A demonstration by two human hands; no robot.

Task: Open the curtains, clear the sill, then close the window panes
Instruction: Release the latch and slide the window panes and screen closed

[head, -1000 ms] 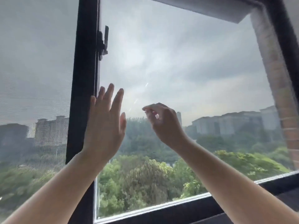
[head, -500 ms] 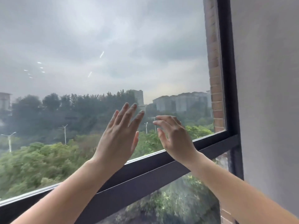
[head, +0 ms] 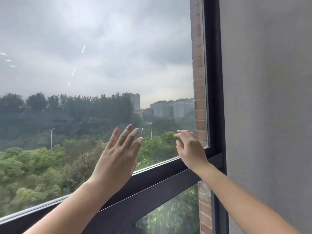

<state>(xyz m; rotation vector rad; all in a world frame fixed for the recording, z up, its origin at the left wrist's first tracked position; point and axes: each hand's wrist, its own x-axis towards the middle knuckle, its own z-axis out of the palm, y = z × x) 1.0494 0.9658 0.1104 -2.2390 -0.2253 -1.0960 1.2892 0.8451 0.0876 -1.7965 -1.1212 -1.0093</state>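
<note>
A large glass window pane (head: 94, 68) fills the view, set in a dark frame (head: 213, 81) whose right upright meets the wall. My left hand (head: 118, 154) is raised flat against the glass with fingers spread, holding nothing. My right hand (head: 191, 149) is near the pane's lower right corner, fingers bent and apart, fingertips at the glass, empty. The pane's dark bottom rail (head: 152, 181) runs diagonally under both hands. No curtain or sill object is in view.
A grey wall (head: 270, 107) stands right of the frame. A brick reveal (head: 199, 98) shows outside at the pane's right edge. A lower glass panel (head: 168, 217) sits beneath the rail. Trees and buildings lie beyond.
One second ago the pane's left edge with its latch was by my left hand. Both hands on the glass have since travelled right, and the pane's right edge now meets the frame by the wall.
</note>
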